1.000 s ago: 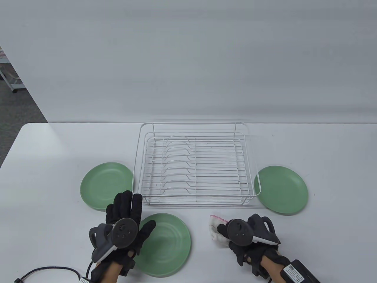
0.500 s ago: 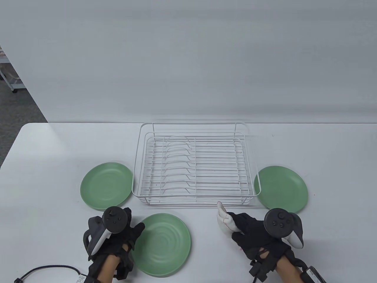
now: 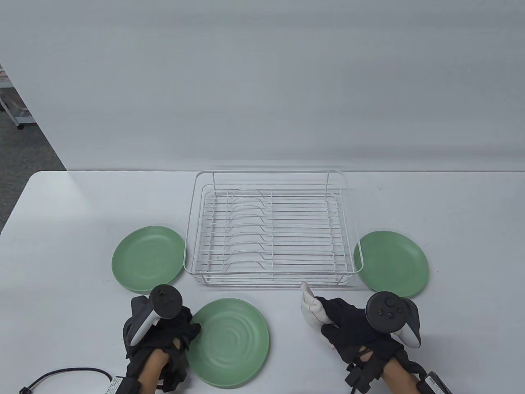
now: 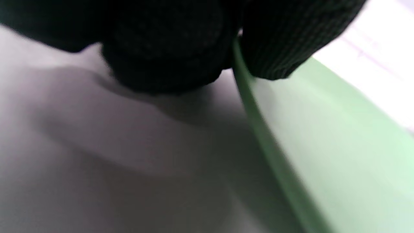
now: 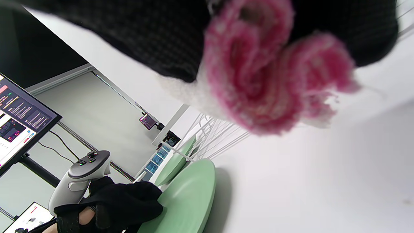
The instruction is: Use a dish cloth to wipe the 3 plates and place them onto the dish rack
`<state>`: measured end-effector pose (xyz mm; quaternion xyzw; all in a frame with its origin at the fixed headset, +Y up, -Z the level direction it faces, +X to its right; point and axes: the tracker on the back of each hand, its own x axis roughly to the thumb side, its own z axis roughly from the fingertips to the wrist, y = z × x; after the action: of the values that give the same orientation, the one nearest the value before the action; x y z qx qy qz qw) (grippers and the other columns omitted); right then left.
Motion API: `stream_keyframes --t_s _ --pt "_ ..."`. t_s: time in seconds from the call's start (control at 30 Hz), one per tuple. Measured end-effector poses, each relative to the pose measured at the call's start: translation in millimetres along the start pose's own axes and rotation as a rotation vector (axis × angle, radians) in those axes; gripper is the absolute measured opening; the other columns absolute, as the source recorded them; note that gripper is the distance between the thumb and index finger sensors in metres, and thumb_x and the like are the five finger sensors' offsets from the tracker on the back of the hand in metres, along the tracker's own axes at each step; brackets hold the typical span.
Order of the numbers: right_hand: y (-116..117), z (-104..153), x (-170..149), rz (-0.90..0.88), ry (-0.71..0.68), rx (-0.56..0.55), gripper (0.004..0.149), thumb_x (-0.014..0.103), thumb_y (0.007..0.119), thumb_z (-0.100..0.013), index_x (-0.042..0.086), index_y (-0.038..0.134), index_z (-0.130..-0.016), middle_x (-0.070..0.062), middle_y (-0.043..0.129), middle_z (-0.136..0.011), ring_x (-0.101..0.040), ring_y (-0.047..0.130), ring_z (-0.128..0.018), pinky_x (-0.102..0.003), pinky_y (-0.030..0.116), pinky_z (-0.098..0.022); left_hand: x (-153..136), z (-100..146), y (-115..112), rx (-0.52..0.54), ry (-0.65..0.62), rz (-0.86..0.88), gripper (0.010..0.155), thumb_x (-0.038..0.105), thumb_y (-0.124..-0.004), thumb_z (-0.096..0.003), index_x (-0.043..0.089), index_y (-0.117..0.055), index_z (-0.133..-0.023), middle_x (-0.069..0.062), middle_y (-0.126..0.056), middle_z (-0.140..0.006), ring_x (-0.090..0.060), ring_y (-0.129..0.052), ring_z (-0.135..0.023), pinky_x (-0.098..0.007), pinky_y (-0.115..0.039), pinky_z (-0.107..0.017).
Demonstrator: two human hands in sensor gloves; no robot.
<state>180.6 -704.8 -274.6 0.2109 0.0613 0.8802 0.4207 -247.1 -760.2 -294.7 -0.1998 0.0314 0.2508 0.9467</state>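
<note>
Gripping plate (image 3: 229,342) w/ left hand (image 3: 164,328), right hand (image 3: 348,324) clutching cloth (image 3: 312,310)

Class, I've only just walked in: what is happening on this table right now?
A person in sensor gloves is starting a plate-wiping job. The left hand grips the edge of the nearest green plate, tilting it up off the table. The right hand holds a bunched dish cloth. The dish rack holds no plates; the left plate and right plate lie flat beside it.
</note>
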Motion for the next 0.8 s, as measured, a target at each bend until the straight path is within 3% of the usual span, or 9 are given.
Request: stream_keyframes --t_s 0.1,0.2,0.33,0.5,0.8 --pt "1 0 0 -0.011 0.003 0.004 0.065 0.024 0.092 -0.033 0.019 0.072 -0.095 -0.022 0.084 -0.084 -0.048 0.091 -0.053 -0.055 0.084 -0.035 -4 0 3 -0.084 -0.141 0.240 0.042 0.044 -0.084 -0.0439 0.021 -0.073 -0.078 -0.022 -0.084 -0.084 -0.013 -0.104 -0.016 -0.039 -0.092 -0.008" --pt "1 0 0 -0.037 0.004 0.007 0.065 0.024 0.092 -0.033 0.019 0.073 -0.095 -0.022 0.084 -0.084 -0.048 0.091 -0.053 -0.055 0.084 -0.035 -4 2 2 -0.185 -0.186 0.454 0.041 0.045 -0.083 -0.0440 0.021 -0.073 -0.076 -0.024 -0.089 -0.082 -0.018 -0.109 -0.009 -0.040 -0.094 -0.002" --pt "1 1 1 -0.081 0.004 0.005 0.066 0.023 0.092 -0.034 0.023 0.072 -0.096 -0.022 0.084 -0.085 -0.049 0.091 -0.053 -0.055 0.084 -0.035 6 8 3 -0.279 -0.283 0.557 0.046 0.045 -0.083 -0.0448 0.022 -0.064 -0.080 -0.018 -0.093 -0.076 -0.021 -0.110 -0.007 -0.039 -0.095 -0.001" --pt "5 3 11 -0.100 -0.014 -0.011 0.065 0.023 0.092 -0.033 0.029 0.074 -0.096 -0.023 0.083 -0.085 -0.049 0.090 -0.052 -0.055 0.083 -0.034 32 23 5 -0.283 -0.456 0.579 0.072 0.045 -0.077 -0.0486 0.022 -0.039 -0.105 -0.016 -0.085 -0.085 -0.017 -0.113 -0.017 -0.035 -0.098 -0.009" --pt "33 -9 45 0.217 0.031 -0.160 0.064 0.025 0.093 -0.034 0.031 0.074 -0.095 -0.024 0.082 -0.084 -0.048 0.090 -0.050 -0.055 0.083 -0.033 81 52 -10 -0.050 -0.592 0.550 0.077 0.039 -0.074 -0.0492 0.019 -0.027 -0.107 -0.019 -0.074 -0.091 -0.020 -0.116 -0.024 -0.036 -0.102 -0.013"
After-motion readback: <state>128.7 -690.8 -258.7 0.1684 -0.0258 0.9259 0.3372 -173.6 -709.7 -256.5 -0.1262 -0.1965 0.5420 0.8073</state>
